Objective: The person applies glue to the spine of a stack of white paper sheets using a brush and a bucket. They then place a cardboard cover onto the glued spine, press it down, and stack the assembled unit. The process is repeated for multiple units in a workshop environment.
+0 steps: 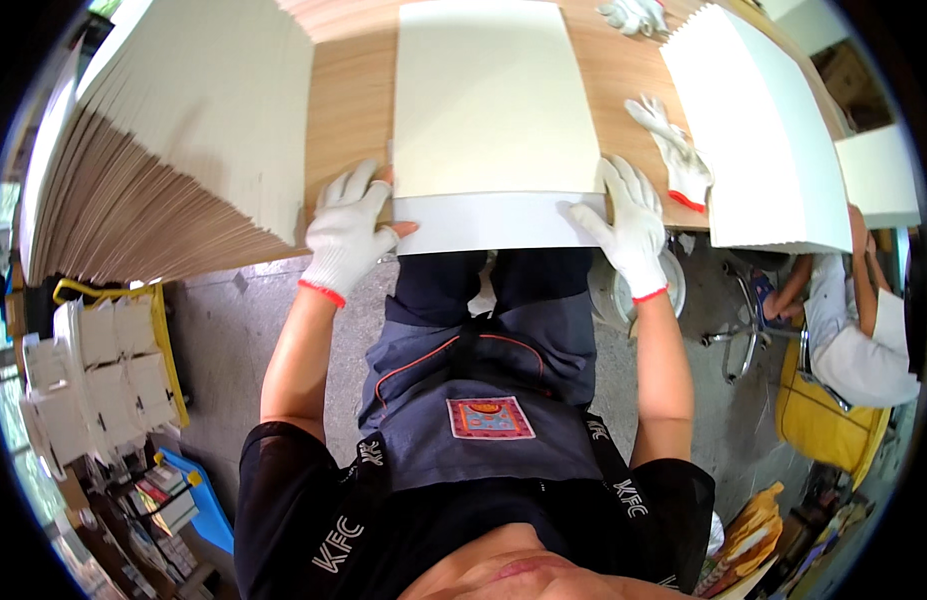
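A cream rectangular sheet (493, 100) lies on the wooden table in front of me, with a pale grey-white strip (483, 222) along its near edge. My left hand (351, 225), in a white knit glove with a red cuff, rests at the near left corner. Its bare thumb tip touches the strip's left end, and its fingers stretch forward beside the sheet. At the near right corner is my right hand (628, 222), gloved the same way. Its thumb lies over the strip's right end while the fingers extend along the sheet's edge. Both hands look open, thumbs apart from fingers.
Tall stacks of sheets stand on the left (213, 110) and right (758, 140) of the table (348, 100). A loose white glove (676, 155) lies near the right stack, another glove (633, 15) farther back. Another person (853, 350) sits at right. A loaded yellow-framed cart (113, 350) is at left.
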The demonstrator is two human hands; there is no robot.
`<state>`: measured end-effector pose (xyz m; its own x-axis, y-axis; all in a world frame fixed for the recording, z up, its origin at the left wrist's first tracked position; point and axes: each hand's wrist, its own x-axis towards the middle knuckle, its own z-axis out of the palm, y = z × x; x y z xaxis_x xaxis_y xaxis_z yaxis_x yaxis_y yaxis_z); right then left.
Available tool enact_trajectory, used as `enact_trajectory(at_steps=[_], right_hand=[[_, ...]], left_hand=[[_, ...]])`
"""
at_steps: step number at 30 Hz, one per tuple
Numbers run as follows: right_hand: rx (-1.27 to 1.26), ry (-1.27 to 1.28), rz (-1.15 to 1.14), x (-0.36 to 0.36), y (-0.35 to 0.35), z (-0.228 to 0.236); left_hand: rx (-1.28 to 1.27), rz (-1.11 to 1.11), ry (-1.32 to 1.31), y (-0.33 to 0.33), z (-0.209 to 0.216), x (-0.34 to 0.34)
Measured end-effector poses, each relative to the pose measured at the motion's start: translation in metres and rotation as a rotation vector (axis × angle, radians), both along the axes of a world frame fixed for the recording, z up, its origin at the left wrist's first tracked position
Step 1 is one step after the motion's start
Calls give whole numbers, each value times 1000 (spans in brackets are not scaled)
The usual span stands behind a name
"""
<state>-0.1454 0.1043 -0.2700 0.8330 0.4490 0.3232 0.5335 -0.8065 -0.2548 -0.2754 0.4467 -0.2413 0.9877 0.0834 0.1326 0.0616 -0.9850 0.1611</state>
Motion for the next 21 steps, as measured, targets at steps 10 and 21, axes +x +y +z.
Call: enact_trajectory(at_steps=[10,21], right_hand=[[-29,-15,15,4,-1,-4],[-25,-33,9,-2,-1,-2]], left_hand=[[35,41,71,-1,2,-2],[40,-93,-120,-18,15,4]])
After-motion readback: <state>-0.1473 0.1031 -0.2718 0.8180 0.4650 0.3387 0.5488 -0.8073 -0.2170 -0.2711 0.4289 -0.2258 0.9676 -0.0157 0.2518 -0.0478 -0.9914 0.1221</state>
